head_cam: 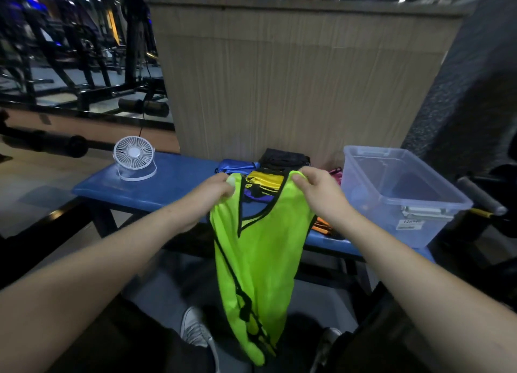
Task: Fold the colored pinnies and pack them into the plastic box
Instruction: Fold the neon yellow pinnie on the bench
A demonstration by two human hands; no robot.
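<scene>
A long blue bench [179, 188] runs across the middle of the view, with a tall wooden wall [293, 79] behind it. On the right end of the bench sits a clear plastic box [419, 193] with no lid on it. A white sticker shows on its front side. No pinny can be seen inside it.

The person holds up a bright green pinny [260, 260] in front of the bench, over their legs. It is neon yellow-green with thin black edges round the neck and arm holes. It hangs down long and loose, and its bottom end is twisted and bunched near the shoes. It is not folded.

The left hand [215, 191] grips the left shoulder strap, with its fingers curled round the cloth. The right hand [316, 188] grips the right shoulder strap the same way, thumb on top. The two hands are near each other, so the neck hole sags between them.

Behind the green one, a pile of pinnies [265, 177] lies on the bench, just beside the box. Blue, yellow, black, purple, pink and orange bits show.

A small white fan [134, 157] stands on the left end of the bench, well apart from the pile.

A white shoe [195, 330] shows at the bottom.
</scene>
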